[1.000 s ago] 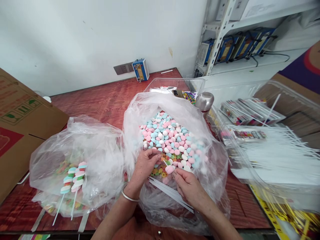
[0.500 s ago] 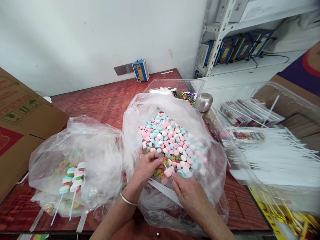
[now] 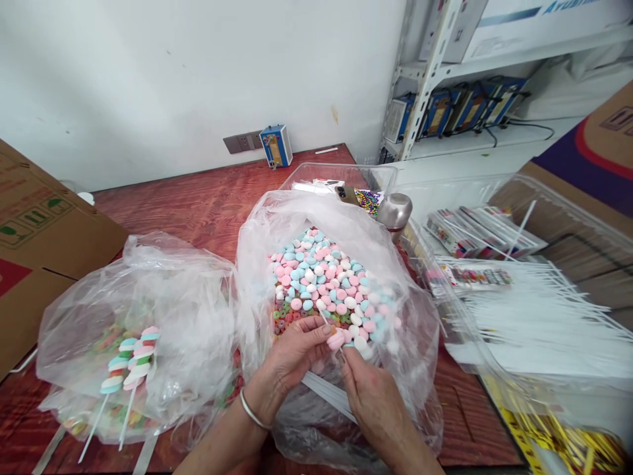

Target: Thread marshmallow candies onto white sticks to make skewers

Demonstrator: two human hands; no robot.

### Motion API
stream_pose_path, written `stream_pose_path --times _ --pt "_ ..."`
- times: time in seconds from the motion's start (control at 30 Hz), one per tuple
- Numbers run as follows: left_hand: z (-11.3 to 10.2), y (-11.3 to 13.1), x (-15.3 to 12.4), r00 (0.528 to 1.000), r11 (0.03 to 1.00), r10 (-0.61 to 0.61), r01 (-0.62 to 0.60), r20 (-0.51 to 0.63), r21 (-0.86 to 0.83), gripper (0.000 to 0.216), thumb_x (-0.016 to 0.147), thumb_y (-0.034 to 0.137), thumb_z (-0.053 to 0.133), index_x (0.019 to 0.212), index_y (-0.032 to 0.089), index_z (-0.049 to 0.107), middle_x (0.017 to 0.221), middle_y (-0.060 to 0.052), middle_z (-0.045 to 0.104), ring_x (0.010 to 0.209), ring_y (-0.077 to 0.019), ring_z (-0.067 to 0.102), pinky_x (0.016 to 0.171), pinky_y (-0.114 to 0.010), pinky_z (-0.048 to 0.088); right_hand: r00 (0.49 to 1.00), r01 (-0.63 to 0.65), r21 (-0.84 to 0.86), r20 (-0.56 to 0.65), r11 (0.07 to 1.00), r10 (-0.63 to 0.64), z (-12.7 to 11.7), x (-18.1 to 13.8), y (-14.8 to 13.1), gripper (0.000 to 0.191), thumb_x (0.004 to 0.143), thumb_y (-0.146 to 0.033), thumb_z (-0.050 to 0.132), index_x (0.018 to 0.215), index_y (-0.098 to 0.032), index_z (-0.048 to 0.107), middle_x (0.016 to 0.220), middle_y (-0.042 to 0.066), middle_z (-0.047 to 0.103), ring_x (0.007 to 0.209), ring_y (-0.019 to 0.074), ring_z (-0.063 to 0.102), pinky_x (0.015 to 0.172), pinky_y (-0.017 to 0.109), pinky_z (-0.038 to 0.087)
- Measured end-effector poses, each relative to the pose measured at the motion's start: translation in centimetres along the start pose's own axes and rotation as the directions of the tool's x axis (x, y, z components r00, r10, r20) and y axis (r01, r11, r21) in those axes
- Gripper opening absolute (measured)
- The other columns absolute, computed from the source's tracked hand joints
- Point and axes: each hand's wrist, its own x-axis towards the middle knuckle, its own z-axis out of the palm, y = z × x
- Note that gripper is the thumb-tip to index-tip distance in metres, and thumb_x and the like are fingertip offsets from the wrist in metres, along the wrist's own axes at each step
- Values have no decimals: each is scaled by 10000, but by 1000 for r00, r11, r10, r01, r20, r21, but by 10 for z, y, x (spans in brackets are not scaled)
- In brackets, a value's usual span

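Note:
A clear plastic bag (image 3: 297,211) in the middle holds a heap of pink, blue and white candies (image 3: 321,277), with small coloured candy rings (image 3: 289,318) at its near side. My left hand (image 3: 297,349) and my right hand (image 3: 366,389) meet at the bag's near edge. Both pinch a thin white stick (image 3: 324,318) with a pink candy (image 3: 335,340) on it. Loose white sticks (image 3: 329,394) lie on the bag under my hands. A second bag (image 3: 148,316) on the left holds finished candy skewers (image 3: 132,359).
A clear bin (image 3: 534,310) on the right is full of white sticks and packets. A cardboard box (image 3: 34,251) stands at the left. Behind the bags are a clear tub (image 3: 341,175), a metal cup (image 3: 394,210), the red wooden table (image 3: 198,198) and a metal shelf (image 3: 435,66).
My hands have drawn closer together and lifted slightly, with the pink candy now held between both on the stick. The view has shifted a little to the right.

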Motion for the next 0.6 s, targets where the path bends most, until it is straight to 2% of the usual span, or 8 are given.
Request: stream_pose_path --times 0.1,0.17,0.27,0.33,0.4,0.43,0.5,0.6 --pt "5 -10 -2 1000 998 27 -26 -11 60 307 641 320 878 770 102 705 796 -58 700 702 -115 629 697 -226 491 999 -32 219 -22 975 38 -1 2 -1 372 966 -263 291 1114 -176 621 771 78 705 659 224 666 552 280 401" --pt "6 -11 -2 999 985 46 -41 -25 166 296 670 357 851 756 117 700 743 -38 685 642 -106 602 619 -213 463 995 -95 461 6 882 104 0 5 -3 340 969 -334 334 1076 -186 620 717 41 653 621 191 614 541 265 403" --pt "6 -4 4 985 864 162 -112 -60 491 248 807 397 715 854 153 718 694 -19 664 568 -124 575 542 -236 440 942 -313 810 198 496 271 0 10 -4 352 937 -511 404 903 -203 571 503 -87 402 370 92 320 382 216 274" --pt "6 7 13 911 584 412 -261 -4 769 207 903 327 584 964 185 722 793 -34 687 662 -157 616 617 -274 482 897 -374 895 282 244 340 -2 11 -3 383 887 -592 476 855 -214 526 474 -128 304 346 56 163 340 197 174" --pt "8 18 25 765 134 610 -356 207 925 255 939 188 475 1036 209 709 943 -56 689 850 -190 631 759 -314 499 890 -339 928 263 154 373 -5 10 1 410 838 -622 564 851 -214 517 475 -133 308 359 44 160 346 184 156" --pt "10 23 31 709 -89 621 -359 333 929 295 933 126 445 1045 213 703 1003 -66 676 930 -204 612 816 -334 489 893 -319 936 243 151 380 -6 9 4 425 820 -630 592 852 -212 520 473 -133 310 366 43 169 351 181 157" --pt "13 30 43 690 -417 523 -304 500 857 320 903 56 437 1025 208 691 1041 -82 650 985 -232 570 851 -373 472 899 -298 940 217 169 381 -8 6 10 452 806 -650 610 853 -208 525 470 -132 304 378 45 179 358 181 166" --pt "15 34 54 749 -637 410 -172 520 751 233 863 51 506 956 193 666 1004 -90 630 944 -259 533 815 -407 462 906 -280 940 192 195 377 -7 1 19 469 812 -667 603 859 -206 526 482 -127 306 397 50 190 368 182 179"
